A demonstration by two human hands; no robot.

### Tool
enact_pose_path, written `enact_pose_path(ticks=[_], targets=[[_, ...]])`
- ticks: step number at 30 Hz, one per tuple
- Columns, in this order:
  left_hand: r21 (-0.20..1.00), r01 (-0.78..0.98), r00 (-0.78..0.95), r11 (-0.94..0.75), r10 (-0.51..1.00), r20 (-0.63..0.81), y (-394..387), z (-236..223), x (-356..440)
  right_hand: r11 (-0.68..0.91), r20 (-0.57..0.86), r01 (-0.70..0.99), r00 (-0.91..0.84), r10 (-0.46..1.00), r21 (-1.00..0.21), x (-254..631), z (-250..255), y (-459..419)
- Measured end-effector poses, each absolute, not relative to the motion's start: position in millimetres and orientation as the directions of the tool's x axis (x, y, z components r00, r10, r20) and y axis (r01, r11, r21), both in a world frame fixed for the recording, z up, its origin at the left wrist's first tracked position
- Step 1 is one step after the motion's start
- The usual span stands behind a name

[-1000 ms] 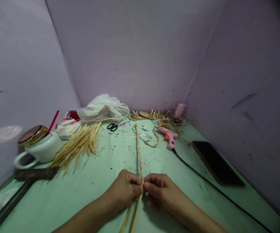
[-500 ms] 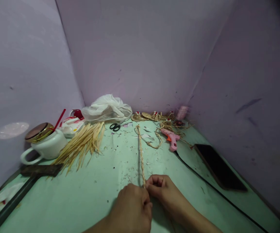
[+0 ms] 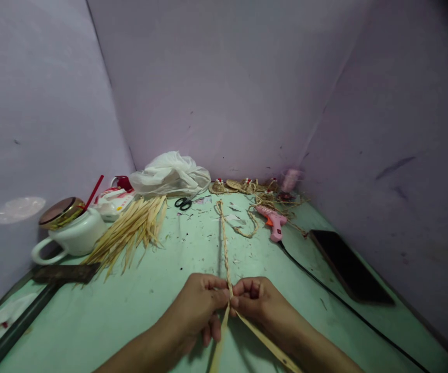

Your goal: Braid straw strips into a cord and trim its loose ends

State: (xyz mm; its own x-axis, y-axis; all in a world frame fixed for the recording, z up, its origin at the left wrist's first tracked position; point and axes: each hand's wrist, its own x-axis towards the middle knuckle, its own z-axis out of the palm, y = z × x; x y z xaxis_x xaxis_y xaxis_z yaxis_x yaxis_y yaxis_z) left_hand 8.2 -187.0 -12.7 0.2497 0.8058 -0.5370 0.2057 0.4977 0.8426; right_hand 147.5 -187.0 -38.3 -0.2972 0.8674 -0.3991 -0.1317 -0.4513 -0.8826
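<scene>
A thin braid of pale dried strips [image 3: 225, 247] runs straight away from me over the green tabletop, its far end looped. At its near end my left hand [image 3: 204, 305] pinches it between thumb and fingers. My right hand [image 3: 262, 303] grips the same spot from the other side, its fingertips almost touching the left ones. Below the pinch, loose flat strips [image 3: 264, 342] spread toward me, one down past the left hand and one down to the right. The exact crossing of the strips is hidden by my fingertips.
A bundle of dried strips [image 3: 130, 230], a white mug [image 3: 78, 233] and a hammer [image 3: 66, 273] lie left. Black scissors [image 3: 184, 203] and a white plastic bag [image 3: 171, 173] sit behind. Rightward are a pink glue gun [image 3: 274, 223] with its cord, and a phone [image 3: 350, 267].
My left hand has turned and drawn back from a fist over the near end to a pinch at the braid. Loose strips now show below. The right hand has barely moved.
</scene>
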Motion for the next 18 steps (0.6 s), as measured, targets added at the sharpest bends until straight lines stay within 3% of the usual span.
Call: enact_pose_path(ticks=[3,8,13,18], targets=[[0.785,0.114,0.390,0.608,0.699,-0.599,-187,-16,10,-0.433,-0.382,-0.097,-0.327,0.864,-0.896,149,-39,-186],[0.801,0.315,0.238,0.509,0.775,-0.586,-186,-28,11,-0.222,-0.279,0.221,-0.277,0.920,-0.950,150,-41,-188],[0.855,0.345,0.213,0.388,0.855,-0.474,-183,-37,12,-0.017,-0.161,0.583,-0.197,0.967,-0.813,151,-37,-196],[0.823,0.307,0.177,0.478,0.821,-0.543,-184,-27,14,0.078,-0.132,0.636,-0.276,0.952,-0.768,151,-27,-208]])
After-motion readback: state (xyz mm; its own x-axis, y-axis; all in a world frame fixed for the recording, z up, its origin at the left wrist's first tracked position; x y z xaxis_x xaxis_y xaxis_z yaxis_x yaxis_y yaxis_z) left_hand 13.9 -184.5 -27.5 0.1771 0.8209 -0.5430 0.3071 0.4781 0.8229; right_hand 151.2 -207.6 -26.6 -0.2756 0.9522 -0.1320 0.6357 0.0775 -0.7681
